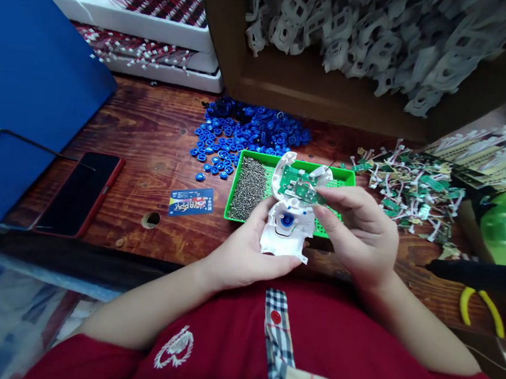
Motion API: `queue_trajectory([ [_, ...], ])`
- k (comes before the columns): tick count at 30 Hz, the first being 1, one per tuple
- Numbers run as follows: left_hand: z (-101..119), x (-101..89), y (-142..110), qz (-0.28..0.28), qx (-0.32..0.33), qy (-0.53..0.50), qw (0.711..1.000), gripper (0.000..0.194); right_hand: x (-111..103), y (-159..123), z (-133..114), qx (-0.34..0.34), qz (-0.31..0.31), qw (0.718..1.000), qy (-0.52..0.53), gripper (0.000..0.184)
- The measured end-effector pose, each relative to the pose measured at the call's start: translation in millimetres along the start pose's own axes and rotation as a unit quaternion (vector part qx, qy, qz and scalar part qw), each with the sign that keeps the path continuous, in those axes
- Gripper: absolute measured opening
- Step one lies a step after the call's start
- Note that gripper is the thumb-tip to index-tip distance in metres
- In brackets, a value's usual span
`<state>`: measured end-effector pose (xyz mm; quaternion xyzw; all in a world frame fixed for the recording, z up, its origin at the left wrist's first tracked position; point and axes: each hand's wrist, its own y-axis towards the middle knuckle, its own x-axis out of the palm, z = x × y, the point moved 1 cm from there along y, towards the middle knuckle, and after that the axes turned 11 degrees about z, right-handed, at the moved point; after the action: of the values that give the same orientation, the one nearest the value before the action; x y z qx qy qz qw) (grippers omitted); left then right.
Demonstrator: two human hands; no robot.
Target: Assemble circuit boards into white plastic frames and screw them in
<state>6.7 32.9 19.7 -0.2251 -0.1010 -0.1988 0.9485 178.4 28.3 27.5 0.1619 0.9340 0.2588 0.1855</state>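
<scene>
My left hand (247, 246) is wrapped round the lower part of a white plastic housing (289, 226) with a blue button in its middle. Fingers of my right hand (360, 228) pinch a green circuit board (297, 185) that lies in the housing's upper part. Both hands hover just above the near edge of a green tray (348, 176) filled with small screws (248, 188).
A heap of blue buttons (247, 134) lies behind the tray. Loose green circuit boards (409, 188) are piled at the right. A brown box of white housings (364, 32) stands at the back. A phone (78, 192), a card (191, 201), yellow-handled pliers (482, 304) and a black tool (479, 275) lie about.
</scene>
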Motion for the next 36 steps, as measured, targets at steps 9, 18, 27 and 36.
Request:
queue_trajectory([
  [9, -6, -3.8, 0, -0.009, 0.018, -0.078, 0.997, 0.086, -8, -3, -7, -0.121, -0.164, 0.975, -0.084, 0.027],
  [18, -5, -2.2, 0, -0.011, 0.065, -0.074, 0.995, 0.094, -7, -3, -13, -0.107, -0.132, 0.982, -0.079, 0.024],
  [27, -7, -5.4, 0, -0.014, 0.048, -0.106, 0.993, 0.095, -7, -7, -6, -0.135, -0.152, 0.973, -0.106, 0.029],
  [36, 1, 1.1, 28, 0.064, -0.015, -0.131, 0.989, 0.059, -6, 0, 23, 0.145, 0.144, 0.973, 0.105, 0.021],
])
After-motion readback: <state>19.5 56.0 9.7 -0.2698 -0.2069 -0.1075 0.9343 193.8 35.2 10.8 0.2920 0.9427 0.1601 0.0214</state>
